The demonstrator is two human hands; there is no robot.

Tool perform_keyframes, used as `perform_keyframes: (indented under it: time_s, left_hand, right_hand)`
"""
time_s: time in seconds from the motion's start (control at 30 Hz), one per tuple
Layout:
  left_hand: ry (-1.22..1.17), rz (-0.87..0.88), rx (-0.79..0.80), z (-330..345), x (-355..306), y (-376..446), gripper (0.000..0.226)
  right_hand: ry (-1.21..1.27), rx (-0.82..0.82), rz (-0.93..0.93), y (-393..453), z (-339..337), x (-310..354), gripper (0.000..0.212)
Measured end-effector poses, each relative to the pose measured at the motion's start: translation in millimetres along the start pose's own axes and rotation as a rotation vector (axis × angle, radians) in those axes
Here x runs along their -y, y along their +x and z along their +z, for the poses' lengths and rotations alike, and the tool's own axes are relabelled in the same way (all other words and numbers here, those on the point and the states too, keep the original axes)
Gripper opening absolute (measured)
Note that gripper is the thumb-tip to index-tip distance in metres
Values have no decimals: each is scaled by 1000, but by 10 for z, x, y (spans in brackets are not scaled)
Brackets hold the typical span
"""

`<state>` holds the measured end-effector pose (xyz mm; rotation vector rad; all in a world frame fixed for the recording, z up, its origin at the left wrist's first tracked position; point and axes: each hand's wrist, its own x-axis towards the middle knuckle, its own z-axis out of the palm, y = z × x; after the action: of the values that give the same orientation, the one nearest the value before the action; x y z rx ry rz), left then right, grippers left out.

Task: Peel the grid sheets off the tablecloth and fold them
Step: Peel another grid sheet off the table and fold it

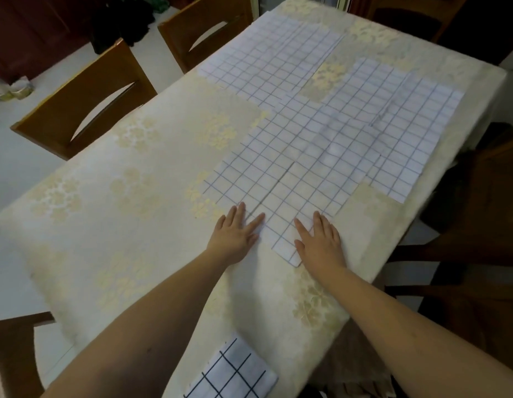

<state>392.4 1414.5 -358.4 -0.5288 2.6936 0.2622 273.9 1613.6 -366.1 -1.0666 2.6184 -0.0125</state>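
Observation:
Several white sheets with a blue grid lie flat on a cream floral tablecloth [128, 202]. The nearest grid sheet [278, 185] reaches toward me, with a seam line down its middle. My left hand [235, 234] lies flat, fingers spread, on that sheet's near left corner. My right hand [321, 242] rests flat on its near right corner, fingers apart. Neither hand grips anything. Another grid sheet [266, 58] lies at the far end, and a third grid sheet [407, 124] lies to the right. A folded grid sheet [235, 372] with bold dark lines sits at the near table edge between my forearms.
Two wooden chairs [85, 101] stand along the table's left side, another chair back [203, 30] farther away. A dark wooden chair [479, 225] stands at the right edge, and a chair corner [14, 354] at the near left. The left half of the tablecloth is bare.

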Motion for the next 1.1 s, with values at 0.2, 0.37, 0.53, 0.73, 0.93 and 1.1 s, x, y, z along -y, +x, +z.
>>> perform_keyframes:
  time_s: [0.2, 0.37, 0.53, 0.73, 0.93, 1.1]
  left_hand:
    - [-3, -3, -48, 126, -22, -67, 60]
    - [-20, -12, -46, 187, -37, -209, 78]
    - [-13, -2, -68, 142, 14, -563, 65]
    - [44, 46, -264, 223, 350, -1140, 64]
    - [20, 69, -514, 206, 614, -1771, 48]
    - [-16, 77, -698, 154, 821, -2225, 8]
  right_hand:
    - [45, -25, -17, -66, 49, -11, 58]
    - [50, -39, -27, -142, 33, 62, 58]
    - [78, -45, -64, -356, -36, 186, 58]
    - [60, -32, -171, -760, 28, 460, 69]
    - [33, -167, -262, -1255, 140, 809, 76]
    - [54, -184, -290, -1639, 95, 1199, 88]
